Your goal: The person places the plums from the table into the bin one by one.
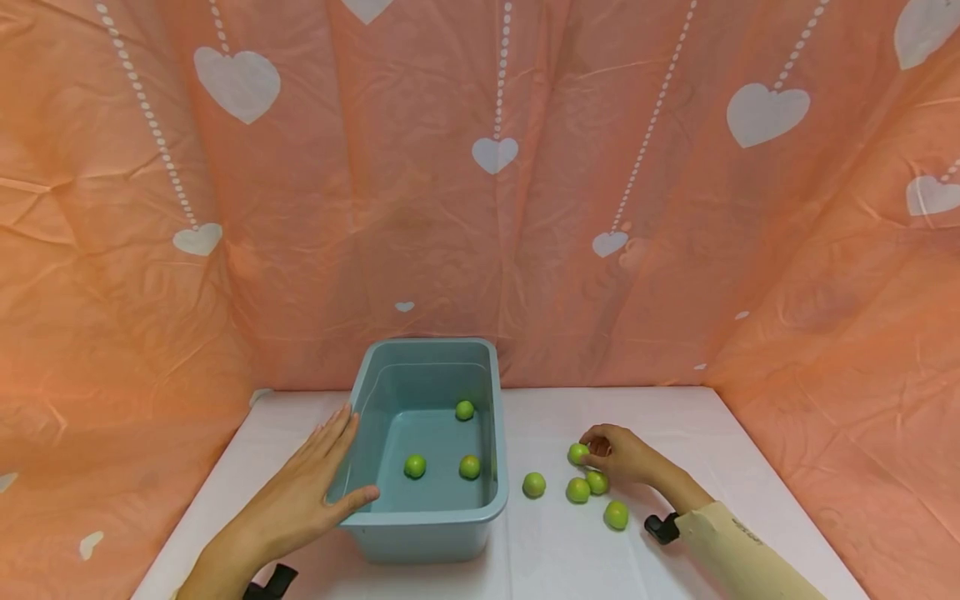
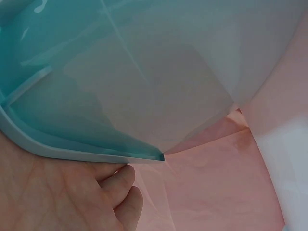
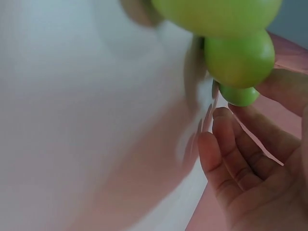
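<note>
My left hand (image 1: 296, 492) rests at the near left of a grey-blue plastic bin (image 1: 423, 518), fingers straight along its side and thumb over the rim. In the left wrist view, the palm lies against the bin's rim (image 2: 72, 155). Inside the bin lie three small round green fruits, one at the back (image 1: 464, 410). To the right of the bin, my right hand (image 1: 628, 457) pinches a green fruit (image 1: 576, 453) between thumb and fingers at table height. In the right wrist view, nearer fruits (image 3: 240, 57) partly cover the held fruit (image 3: 240, 97).
Several more green fruits lie on the white tablecloth (image 1: 547, 550): one beside the bin (image 1: 534, 485), two close together (image 1: 578, 492), and one nearest me (image 1: 617, 515). An orange curtain (image 1: 420, 233) with white hearts encloses the table at the back and sides.
</note>
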{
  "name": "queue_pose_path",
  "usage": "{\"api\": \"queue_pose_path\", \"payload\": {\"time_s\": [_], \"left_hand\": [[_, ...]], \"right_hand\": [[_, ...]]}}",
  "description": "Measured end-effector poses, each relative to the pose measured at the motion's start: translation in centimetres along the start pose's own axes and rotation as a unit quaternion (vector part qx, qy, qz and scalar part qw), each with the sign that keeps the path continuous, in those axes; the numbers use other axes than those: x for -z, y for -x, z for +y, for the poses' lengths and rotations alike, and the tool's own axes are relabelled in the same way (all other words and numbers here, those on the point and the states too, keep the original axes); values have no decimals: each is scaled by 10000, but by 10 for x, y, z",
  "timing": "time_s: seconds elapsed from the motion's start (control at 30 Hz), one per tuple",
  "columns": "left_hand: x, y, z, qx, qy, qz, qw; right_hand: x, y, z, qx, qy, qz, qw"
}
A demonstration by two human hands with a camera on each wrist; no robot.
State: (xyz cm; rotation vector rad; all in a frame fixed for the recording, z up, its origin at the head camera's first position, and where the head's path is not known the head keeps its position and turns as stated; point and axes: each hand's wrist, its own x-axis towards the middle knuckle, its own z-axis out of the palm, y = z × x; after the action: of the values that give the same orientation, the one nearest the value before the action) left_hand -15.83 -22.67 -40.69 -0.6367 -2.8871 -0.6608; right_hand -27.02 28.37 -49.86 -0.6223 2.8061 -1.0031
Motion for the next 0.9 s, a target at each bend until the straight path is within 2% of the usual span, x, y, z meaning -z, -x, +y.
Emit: {"api": "queue_pose_path", "payload": {"time_s": [0.13,0.4,0.9], "left_hand": [[0,0,0,-6,-18,23,10000],[-2,0,0,-93,-46,57,9999],[-3,0,-1,31,-27,16,10000]], "right_hand": [[0,-2,1,-51,-27,-60,10000],[0,-10,1,212,85,95,9997],[3,-24,-18,585,-36,369,9976]]}}
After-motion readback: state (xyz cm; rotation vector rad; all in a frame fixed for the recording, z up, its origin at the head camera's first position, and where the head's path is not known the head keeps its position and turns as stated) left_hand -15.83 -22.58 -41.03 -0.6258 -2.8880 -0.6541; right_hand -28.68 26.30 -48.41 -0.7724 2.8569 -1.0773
